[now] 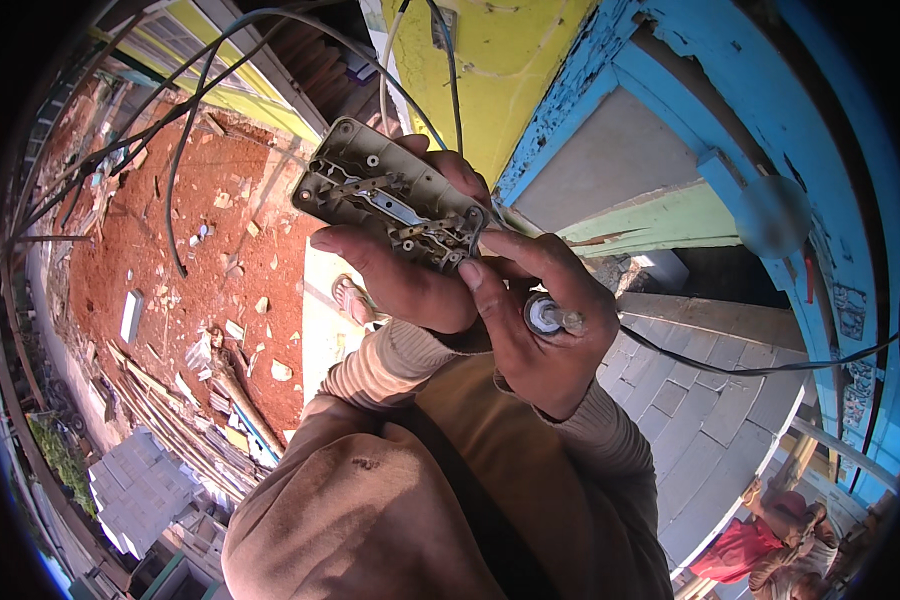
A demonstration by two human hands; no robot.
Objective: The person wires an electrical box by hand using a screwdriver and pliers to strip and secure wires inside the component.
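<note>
My left hand [420,285] is closed round an opened power strip [375,195], thumb along the near side and fingers behind the far one. Its grey plastic shell is tilted toward me, baring metal contact strips and screw posts. At the shell's right end, my right hand [560,340] brings thumb and forefinger together at a short dark wire [477,232]. Tucked in that hand is a screwdriver-like tool [548,314] with a round white-and-dark end and a clear stub; its rest is hidden. A black cable [740,371] runs right from behind this hand.
Loose black cables [185,130] hang at the upper left, over red soil [220,300] strewn with rubble. A sandalled foot [350,299] shows beside my left sleeve. A peeling blue frame [855,230] stands right, above grey paving [710,370]. People [795,540] are at lower right.
</note>
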